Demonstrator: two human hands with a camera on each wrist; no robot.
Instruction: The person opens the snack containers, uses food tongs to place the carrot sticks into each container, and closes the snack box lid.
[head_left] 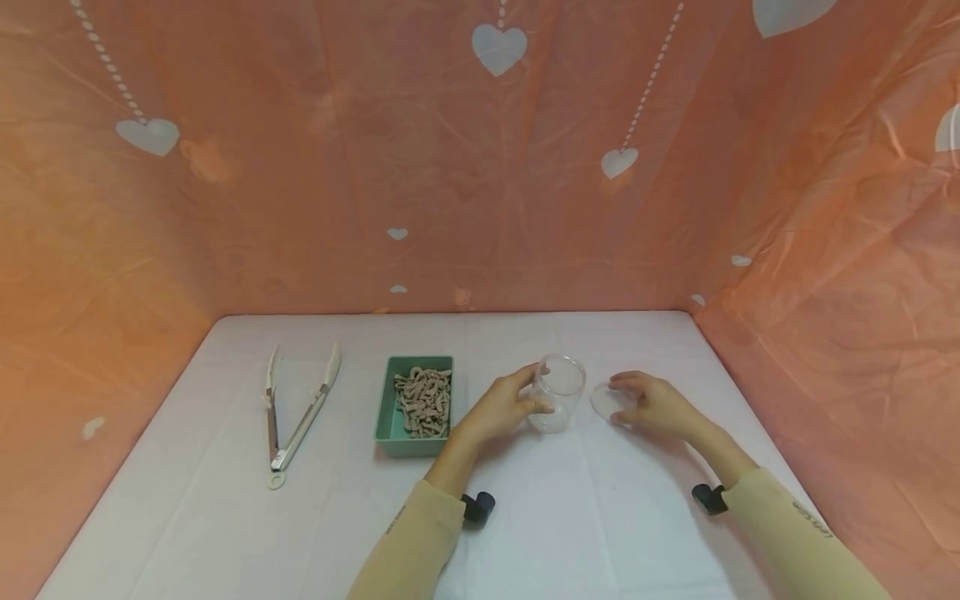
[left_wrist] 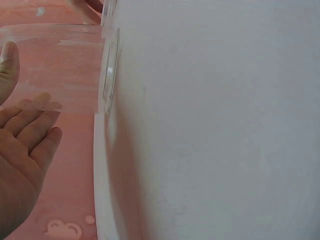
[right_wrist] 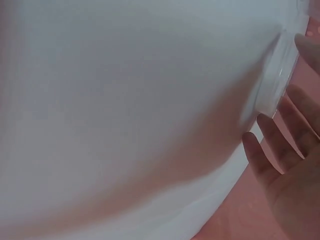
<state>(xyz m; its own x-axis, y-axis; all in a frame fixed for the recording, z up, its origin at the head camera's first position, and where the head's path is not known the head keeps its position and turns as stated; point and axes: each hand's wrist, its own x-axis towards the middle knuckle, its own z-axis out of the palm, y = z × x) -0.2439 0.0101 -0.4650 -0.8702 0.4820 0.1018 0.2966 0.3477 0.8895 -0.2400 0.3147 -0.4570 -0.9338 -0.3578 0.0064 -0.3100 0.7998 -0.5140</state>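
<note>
A clear glass jar [head_left: 558, 392] stands upright with its top uncovered, right of the green tray. My left hand [head_left: 506, 408] holds its side, thumb at the front and fingers round the back. Through the glass, those fingers [left_wrist: 37, 107] show in the left wrist view. To the jar's right, a round clear lid [head_left: 602, 402] lies low over the white table [head_left: 555, 533]. My right hand [head_left: 656, 406] grips the lid by opposite edges, between thumb and fingers. In the right wrist view the lid [right_wrist: 272, 82] appears edge-on beside spread fingertips.
Left of my left hand sits a green tray [head_left: 412, 447] of brown, twisted, string-like pieces [head_left: 426, 404]. Farther left lie spread metal tongs [head_left: 300, 437] with pale tips. Orange cloth [head_left: 465, 183] with white hearts hangs behind and at both sides.
</note>
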